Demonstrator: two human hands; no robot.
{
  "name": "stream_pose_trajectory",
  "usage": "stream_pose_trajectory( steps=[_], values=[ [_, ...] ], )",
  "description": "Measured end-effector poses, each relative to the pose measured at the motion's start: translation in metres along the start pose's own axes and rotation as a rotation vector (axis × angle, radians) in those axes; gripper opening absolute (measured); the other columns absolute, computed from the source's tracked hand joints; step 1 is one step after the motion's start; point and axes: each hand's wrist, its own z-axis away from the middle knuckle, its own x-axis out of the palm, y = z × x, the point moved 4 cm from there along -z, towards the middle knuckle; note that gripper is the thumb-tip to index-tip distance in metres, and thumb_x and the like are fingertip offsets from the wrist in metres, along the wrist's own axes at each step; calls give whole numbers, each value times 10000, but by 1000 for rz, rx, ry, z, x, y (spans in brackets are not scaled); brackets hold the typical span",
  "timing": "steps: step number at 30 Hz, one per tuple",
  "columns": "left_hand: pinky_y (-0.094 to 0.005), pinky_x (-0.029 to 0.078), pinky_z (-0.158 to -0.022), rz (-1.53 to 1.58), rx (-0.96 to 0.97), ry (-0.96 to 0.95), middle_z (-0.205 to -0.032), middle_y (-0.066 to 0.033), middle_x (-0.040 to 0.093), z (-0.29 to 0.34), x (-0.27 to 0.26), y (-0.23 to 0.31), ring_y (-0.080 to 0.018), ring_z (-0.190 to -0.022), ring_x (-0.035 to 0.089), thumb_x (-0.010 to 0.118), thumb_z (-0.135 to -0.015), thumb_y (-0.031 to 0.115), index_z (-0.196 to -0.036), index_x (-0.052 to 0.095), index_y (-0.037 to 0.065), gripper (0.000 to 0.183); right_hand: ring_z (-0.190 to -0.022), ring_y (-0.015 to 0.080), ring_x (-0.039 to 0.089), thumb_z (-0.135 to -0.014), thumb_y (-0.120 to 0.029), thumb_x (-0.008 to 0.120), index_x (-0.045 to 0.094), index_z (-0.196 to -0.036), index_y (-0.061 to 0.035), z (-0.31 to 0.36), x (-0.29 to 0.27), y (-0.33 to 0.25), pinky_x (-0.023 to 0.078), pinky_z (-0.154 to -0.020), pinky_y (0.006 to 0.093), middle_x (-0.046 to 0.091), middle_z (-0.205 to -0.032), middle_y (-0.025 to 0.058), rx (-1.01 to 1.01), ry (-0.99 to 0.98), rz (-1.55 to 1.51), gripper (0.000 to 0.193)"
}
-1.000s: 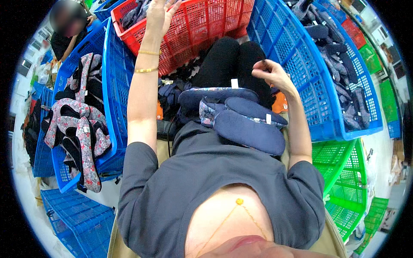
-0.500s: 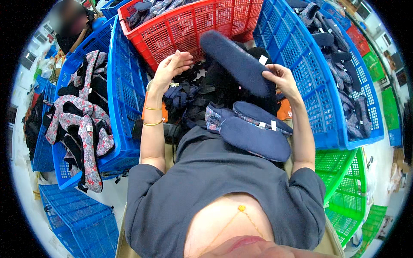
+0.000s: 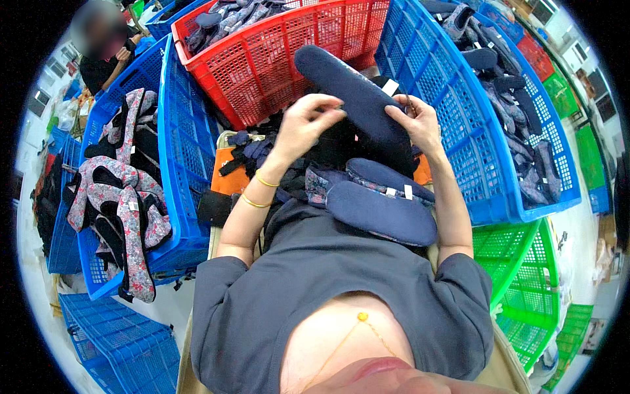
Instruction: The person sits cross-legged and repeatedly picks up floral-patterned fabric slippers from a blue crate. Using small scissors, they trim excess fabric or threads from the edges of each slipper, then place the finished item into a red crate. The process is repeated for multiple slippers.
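Observation:
My right hand [image 3: 419, 125] pinches one end of a navy slipper [image 3: 351, 95] between thumb and fingers. Its flat sole faces up, and a white tag sticks out beside my fingertips. My left hand [image 3: 307, 128], thumb and fingers parted, is close to the slipper's left edge with nothing visible in its grasp. Several slippers lie on my lap; the front one shows a navy sole [image 3: 380, 213], and a floral upper [image 3: 318, 187] and white tags show behind it. Dark fabric pieces [image 3: 252, 154] lie beyond my lap, partly hidden by my left forearm.
A red crate [image 3: 289, 56] of slippers stands ahead. On my left is a blue crate [image 3: 187, 164] heaped with floral slippers [image 3: 134, 210]; another blue crate [image 3: 453, 111] with slippers stands on my right. Green crates [image 3: 518, 282] sit lower right. A person [image 3: 102, 59] is at the far left.
My left hand has moved right, toward the held slipper, and its fingers have bent. The slipper has shifted slightly left, still in my right hand.

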Motion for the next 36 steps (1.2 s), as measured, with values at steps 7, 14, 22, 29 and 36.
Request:
stream_pose_trajectory(
  steps=[7, 14, 22, 29, 36],
  values=[
    [-329, 497, -735, -616, 447, 225, -978, -84, 610, -12, 43, 1, -245, -904, 586, 770, -741, 100, -888, 652, 42, 197, -744, 222, 660, -774, -132, 747, 637, -1043, -19, 18, 22, -38, 523, -634, 304, 659, -915, 122, -440, 220, 408, 312],
    [-267, 503, -700, -190, -62, 84, -867, -76, 667, -8, 37, -22, -130, -779, 625, 700, -841, 71, -906, 638, -4, 117, -796, 265, 672, -716, -83, 744, 619, -1044, -76, 12, 22, -13, 540, -634, 332, 658, -961, 100, -490, 260, 476, 351],
    [-281, 505, -697, -365, 92, 59, -846, -73, 653, -3, 44, -19, -152, -753, 620, 709, -831, 97, -951, 656, 17, 153, -783, 266, 667, -750, -122, 749, 628, -1021, -54, 10, 23, -8, 531, -645, 338, 655, -925, 113, -497, 278, 446, 304],
    [-291, 498, -662, -577, 334, 131, -772, -54, 641, -9, 47, -13, -167, -705, 608, 751, -785, 109, -863, 664, 35, 139, -688, 146, 575, -796, -181, 757, 653, -1024, 4, 7, 27, 7, 475, -641, 281, 635, -832, 84, -247, 212, 223, 311],
    [-287, 530, -699, 171, -364, 222, -888, -91, 684, -3, -66, -70, -174, -766, 647, 680, -878, 342, -919, 661, -12, 357, -862, 304, 667, -746, -30, 730, 604, -1083, -43, 3, 10, -1, 539, -711, 346, 649, -1016, 145, -530, 326, 374, 359]
  ],
)
